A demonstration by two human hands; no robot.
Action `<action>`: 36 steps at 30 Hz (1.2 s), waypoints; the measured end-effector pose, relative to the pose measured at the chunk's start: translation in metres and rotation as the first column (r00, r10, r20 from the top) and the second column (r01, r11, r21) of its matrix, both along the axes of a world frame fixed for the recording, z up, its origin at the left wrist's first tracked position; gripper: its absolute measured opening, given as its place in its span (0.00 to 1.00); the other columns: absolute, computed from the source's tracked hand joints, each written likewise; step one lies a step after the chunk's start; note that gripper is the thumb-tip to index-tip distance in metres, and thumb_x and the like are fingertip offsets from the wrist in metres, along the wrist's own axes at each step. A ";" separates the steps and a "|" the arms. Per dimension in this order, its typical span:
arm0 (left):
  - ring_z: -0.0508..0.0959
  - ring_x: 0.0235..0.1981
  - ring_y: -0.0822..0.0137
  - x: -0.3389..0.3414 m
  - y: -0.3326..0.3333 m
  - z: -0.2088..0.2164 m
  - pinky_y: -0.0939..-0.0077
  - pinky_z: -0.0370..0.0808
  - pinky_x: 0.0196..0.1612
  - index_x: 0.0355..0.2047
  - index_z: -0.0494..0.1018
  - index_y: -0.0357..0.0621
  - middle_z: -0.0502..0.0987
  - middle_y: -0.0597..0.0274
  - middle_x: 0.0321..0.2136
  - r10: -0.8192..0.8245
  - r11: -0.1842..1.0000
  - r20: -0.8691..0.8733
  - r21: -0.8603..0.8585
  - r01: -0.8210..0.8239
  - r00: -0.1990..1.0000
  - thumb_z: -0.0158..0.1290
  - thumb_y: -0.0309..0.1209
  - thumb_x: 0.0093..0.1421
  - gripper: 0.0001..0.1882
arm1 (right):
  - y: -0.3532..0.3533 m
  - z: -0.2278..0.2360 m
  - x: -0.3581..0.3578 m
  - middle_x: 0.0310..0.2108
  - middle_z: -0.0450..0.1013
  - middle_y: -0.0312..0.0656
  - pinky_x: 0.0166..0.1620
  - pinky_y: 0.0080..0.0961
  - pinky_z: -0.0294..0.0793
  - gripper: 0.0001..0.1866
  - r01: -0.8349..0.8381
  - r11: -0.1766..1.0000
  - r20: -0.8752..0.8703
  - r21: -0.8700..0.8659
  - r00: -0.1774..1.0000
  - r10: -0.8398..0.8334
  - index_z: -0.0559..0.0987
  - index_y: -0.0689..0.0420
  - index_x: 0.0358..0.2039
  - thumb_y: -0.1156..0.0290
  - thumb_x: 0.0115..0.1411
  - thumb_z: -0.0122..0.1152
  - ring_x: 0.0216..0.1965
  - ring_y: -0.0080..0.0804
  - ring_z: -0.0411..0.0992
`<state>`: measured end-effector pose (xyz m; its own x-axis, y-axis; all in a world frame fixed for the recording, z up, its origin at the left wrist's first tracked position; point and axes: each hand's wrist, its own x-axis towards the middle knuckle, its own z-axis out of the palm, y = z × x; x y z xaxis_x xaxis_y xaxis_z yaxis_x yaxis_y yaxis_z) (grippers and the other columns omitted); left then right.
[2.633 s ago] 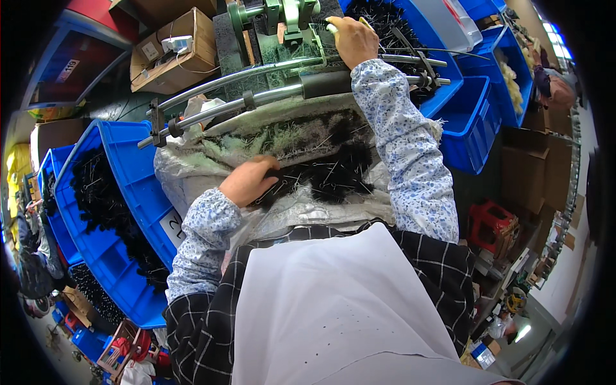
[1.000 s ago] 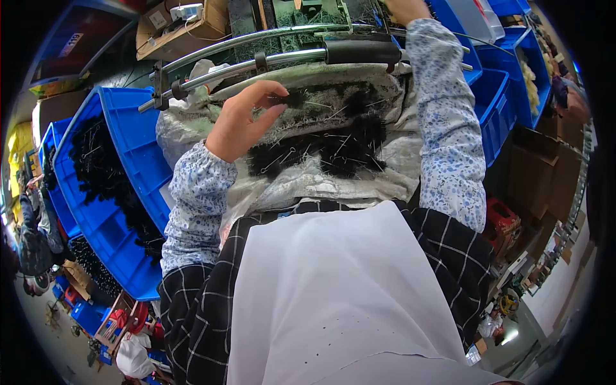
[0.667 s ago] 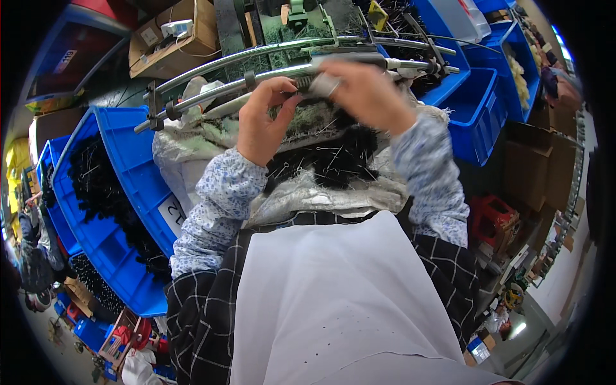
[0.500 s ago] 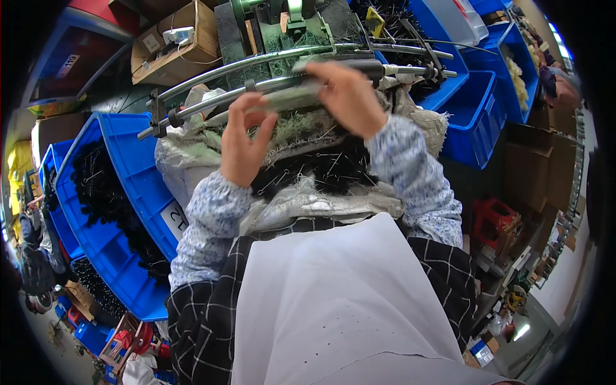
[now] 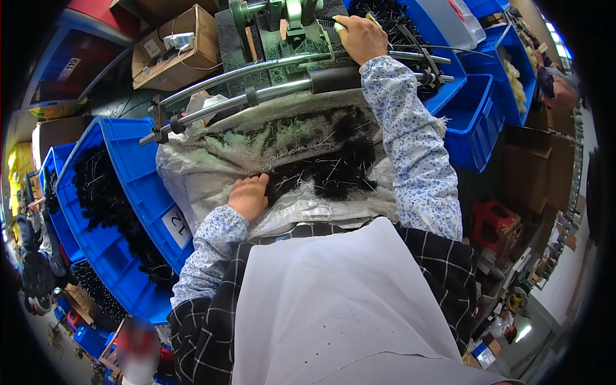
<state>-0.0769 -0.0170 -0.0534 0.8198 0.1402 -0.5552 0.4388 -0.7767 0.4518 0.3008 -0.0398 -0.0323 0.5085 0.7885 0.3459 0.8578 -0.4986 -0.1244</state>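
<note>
My left hand [image 5: 249, 197] rests at the left edge of a pile of black wire brushes [image 5: 333, 174] lying on a whitish woven sack [image 5: 212, 151] over my lap. Its fingers are curled down at the pile, and what they hold, if anything, is hidden. Stretched forward past the metal rails, my right hand [image 5: 364, 38] is closed beside the green machine [image 5: 294, 22]. From its fingertips, which have pale yellow coverings, a small dark-bristled brush [image 5: 326, 24] points left toward the machine. The brush's far end is hard to make out.
Two curved metal rails [image 5: 224, 102], one with a black sleeve [image 5: 335, 79], cross in front of me. A blue bin [image 5: 138, 186] with black brushes stands at left. Another blue bin [image 5: 473, 122] is at right. A cardboard box [image 5: 176, 48] sits at the back left.
My right hand has moved forward from above the rails to the machine. My left hand has dropped back from near the rails onto the brush pile.
</note>
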 end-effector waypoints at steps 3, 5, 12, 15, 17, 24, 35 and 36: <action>0.73 0.42 0.49 0.004 0.008 0.016 0.59 0.67 0.45 0.43 0.62 0.37 0.73 0.45 0.36 0.052 0.996 -0.007 -0.074 -0.053 0.999 0.51 0.30 0.54 0.18 | 0.001 -0.004 0.007 0.33 0.75 0.36 0.44 0.33 0.70 0.14 -0.029 0.999 -0.017 0.020 0.999 0.029 0.77 0.44 0.42 0.62 0.55 0.53 0.37 0.37 0.72; 0.73 0.41 0.49 0.005 0.015 0.018 0.59 0.67 0.45 0.43 0.62 0.37 0.74 0.45 0.36 0.108 0.988 0.028 -0.111 -0.104 0.994 0.50 0.30 0.55 0.17 | 0.002 -0.012 0.021 0.33 0.74 0.36 0.45 0.34 0.69 0.15 -0.071 0.997 0.000 0.022 0.997 0.071 0.77 0.45 0.43 0.61 0.56 0.53 0.39 0.37 0.71; 0.74 0.28 0.56 0.017 0.040 0.035 0.68 0.70 0.33 0.43 0.63 0.38 0.73 0.50 0.29 0.289 0.944 0.348 -0.259 -0.205 0.892 0.52 0.30 0.56 0.17 | -0.006 -0.004 0.014 0.34 0.73 0.38 0.45 0.37 0.67 0.18 0.066 0.997 0.215 0.046 0.974 -0.074 0.76 0.47 0.45 0.58 0.54 0.55 0.40 0.38 0.70; 0.64 0.19 0.77 0.027 0.043 0.052 0.83 0.64 0.24 0.41 0.66 0.40 0.68 0.64 0.22 0.441 0.867 0.337 -0.400 -0.298 0.832 0.54 0.30 0.57 0.14 | -0.012 -0.010 0.015 0.37 0.73 0.41 0.45 0.38 0.66 0.20 0.072 0.997 0.090 0.023 0.993 -0.073 0.74 0.51 0.45 0.61 0.52 0.56 0.43 0.37 0.69; 0.67 0.21 0.73 0.031 0.040 0.054 0.79 0.67 0.26 0.41 0.67 0.39 0.70 0.61 0.23 0.463 0.854 0.314 -0.409 -0.321 0.829 0.55 0.31 0.55 0.15 | -0.010 -0.012 0.010 0.36 0.74 0.42 0.43 0.38 0.67 0.17 0.038 0.997 0.024 0.060 0.999 -0.040 0.76 0.52 0.42 0.65 0.50 0.55 0.43 0.37 0.70; 0.69 0.22 0.71 0.045 0.033 0.065 0.77 0.69 0.29 0.41 0.68 0.39 0.72 0.60 0.25 0.499 0.840 0.354 -0.421 -0.342 0.791 0.56 0.33 0.55 0.16 | 0.028 -0.002 -0.040 0.31 0.75 0.42 0.38 0.38 0.69 0.16 0.024 0.997 -0.007 0.069 1.000 -0.023 0.77 0.56 0.37 0.67 0.46 0.56 0.36 0.40 0.72; 0.71 0.28 0.69 0.035 0.044 0.066 0.77 0.70 0.35 0.44 0.67 0.39 0.72 0.57 0.33 0.525 0.838 0.475 -0.433 -0.332 0.706 0.50 0.26 0.56 0.14 | 0.002 -0.007 -0.006 0.32 0.75 0.41 0.41 0.40 0.66 0.15 0.037 0.999 0.122 0.032 0.992 -0.041 0.77 0.51 0.37 0.63 0.48 0.56 0.41 0.38 0.71; 0.72 0.29 0.69 0.032 0.045 0.066 0.77 0.70 0.35 0.44 0.67 0.39 0.72 0.57 0.33 0.532 0.836 0.481 -0.433 -0.338 0.697 0.50 0.25 0.56 0.14 | -0.003 -0.007 0.003 0.31 0.75 0.40 0.41 0.39 0.66 0.13 0.037 0.999 0.131 0.032 0.991 -0.040 0.78 0.51 0.35 0.63 0.48 0.56 0.41 0.37 0.72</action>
